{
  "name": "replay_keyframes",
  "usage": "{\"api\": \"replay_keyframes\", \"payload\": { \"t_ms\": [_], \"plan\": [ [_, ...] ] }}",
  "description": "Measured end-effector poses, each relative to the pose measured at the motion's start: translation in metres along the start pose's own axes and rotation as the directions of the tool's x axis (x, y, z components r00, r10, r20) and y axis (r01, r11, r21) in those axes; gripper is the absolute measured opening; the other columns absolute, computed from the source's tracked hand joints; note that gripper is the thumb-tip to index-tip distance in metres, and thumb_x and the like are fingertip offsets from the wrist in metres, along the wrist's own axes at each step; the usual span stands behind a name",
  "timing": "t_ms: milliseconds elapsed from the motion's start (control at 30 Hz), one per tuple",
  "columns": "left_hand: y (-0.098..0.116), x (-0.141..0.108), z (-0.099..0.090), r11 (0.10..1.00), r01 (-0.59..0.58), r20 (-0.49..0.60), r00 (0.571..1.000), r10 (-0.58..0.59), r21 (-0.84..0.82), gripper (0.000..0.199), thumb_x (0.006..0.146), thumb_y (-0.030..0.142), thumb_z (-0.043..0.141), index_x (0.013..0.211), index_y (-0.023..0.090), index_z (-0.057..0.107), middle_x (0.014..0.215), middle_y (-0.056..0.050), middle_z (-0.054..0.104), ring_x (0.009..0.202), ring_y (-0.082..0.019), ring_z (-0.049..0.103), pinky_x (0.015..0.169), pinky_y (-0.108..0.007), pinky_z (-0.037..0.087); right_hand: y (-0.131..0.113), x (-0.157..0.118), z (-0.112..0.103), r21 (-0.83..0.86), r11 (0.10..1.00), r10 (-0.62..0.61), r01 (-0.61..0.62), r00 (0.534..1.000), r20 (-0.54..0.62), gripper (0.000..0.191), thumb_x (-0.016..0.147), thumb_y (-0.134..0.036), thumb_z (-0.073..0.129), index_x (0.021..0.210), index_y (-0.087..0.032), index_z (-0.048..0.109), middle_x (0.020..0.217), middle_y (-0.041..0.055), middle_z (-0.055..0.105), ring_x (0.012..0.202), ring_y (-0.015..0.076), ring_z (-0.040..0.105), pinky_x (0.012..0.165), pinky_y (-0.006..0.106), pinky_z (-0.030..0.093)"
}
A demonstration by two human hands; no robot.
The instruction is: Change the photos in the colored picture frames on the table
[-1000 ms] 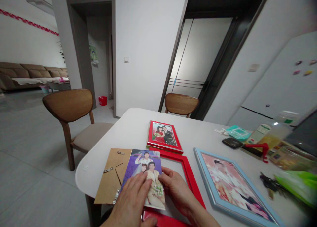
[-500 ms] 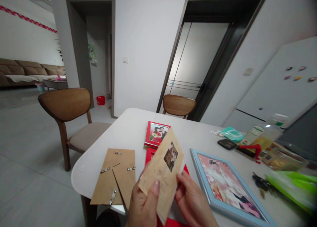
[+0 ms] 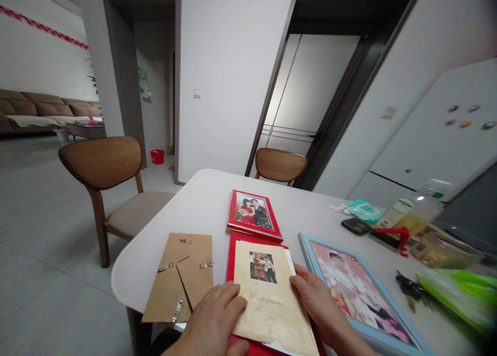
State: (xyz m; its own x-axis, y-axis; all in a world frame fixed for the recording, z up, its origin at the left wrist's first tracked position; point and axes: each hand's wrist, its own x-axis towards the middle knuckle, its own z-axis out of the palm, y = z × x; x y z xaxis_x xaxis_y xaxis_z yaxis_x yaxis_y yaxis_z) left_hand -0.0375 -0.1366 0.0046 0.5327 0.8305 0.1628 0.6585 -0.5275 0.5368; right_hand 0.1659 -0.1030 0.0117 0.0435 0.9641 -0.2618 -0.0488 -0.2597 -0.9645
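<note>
A cream card with a small photo near its top lies over a red frame on the white table. My left hand rests at the card's left edge, its fingers lying over that edge. At the right edge, my right hand holds the card between thumb and fingers. Beyond the card sits a red-framed photo. Left of my left hand is a brown backing board with metal clips. A blue-framed picture lies to the right of my right hand.
On the right of the table are a black wallet-like item, a teal packet, a bottle, keys and a green bag. Wooden chairs stand at the left and far side.
The card has gone from raised and tilted to lying nearly flat over the red frame. My left hand has moved down and left and loosened its grip; my right hand has shifted right.
</note>
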Motion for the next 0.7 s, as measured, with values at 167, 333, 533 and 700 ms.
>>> {"api": "replay_keyframes", "payload": {
  "t_ms": [167,333,533,700],
  "plan": [
    [-0.001,0.001,-0.003,1.0,-0.019,0.004,1.0,0.019,-0.009,0.04,0.061,0.014,0.058,0.1,0.017,0.055,0.116,-0.009,0.05,0.104,-0.025,0.046,0.092,-0.039,0.035,-0.001,-0.001,-0.003,-0.056,0.998,-0.008,0.007,1.0,-0.013,0.052,0.064,-0.019,0.037,0.115,-0.016,0.045,0.08,0.0058,0.068,0.067,0.0214,0.064,0.056,0.029,0.047],
    [0.001,0.002,-0.006,1.0,-0.011,0.046,0.999,0.011,0.005,0.037,0.062,0.011,0.056,0.098,0.017,0.055,0.116,-0.008,0.05,0.104,-0.024,0.046,0.092,-0.036,0.035,0.0,0.001,-0.001,-0.151,0.988,-0.021,0.015,0.999,-0.037,0.051,0.064,-0.019,0.034,0.113,-0.017,0.047,0.081,0.0047,0.067,0.067,0.0195,0.063,0.057,0.028,0.046],
    [0.002,0.006,-0.01,0.998,-0.025,0.125,0.992,0.018,0.059,0.029,0.065,0.013,0.058,0.094,0.017,0.057,0.118,-0.008,0.048,0.107,-0.024,0.044,0.094,-0.036,0.033,0.003,0.019,-0.013,-0.743,0.649,-0.261,0.163,0.965,-0.017,0.039,0.066,-0.021,0.033,0.095,-0.014,0.058,0.087,0.008,0.065,0.077,0.0209,0.059,0.069,0.028,0.041],
    [0.003,0.01,-0.011,0.997,-0.052,0.159,0.986,0.041,0.062,0.029,0.066,0.012,0.058,0.095,0.016,0.057,0.116,-0.009,0.05,0.106,-0.024,0.045,0.093,-0.036,0.033,0.004,0.019,-0.018,-0.82,0.561,-0.245,0.116,0.969,-0.03,0.039,0.068,-0.021,0.031,0.096,-0.015,0.057,0.082,0.0063,0.065,0.073,0.0193,0.059,0.064,0.025,0.04]
  ]
}}
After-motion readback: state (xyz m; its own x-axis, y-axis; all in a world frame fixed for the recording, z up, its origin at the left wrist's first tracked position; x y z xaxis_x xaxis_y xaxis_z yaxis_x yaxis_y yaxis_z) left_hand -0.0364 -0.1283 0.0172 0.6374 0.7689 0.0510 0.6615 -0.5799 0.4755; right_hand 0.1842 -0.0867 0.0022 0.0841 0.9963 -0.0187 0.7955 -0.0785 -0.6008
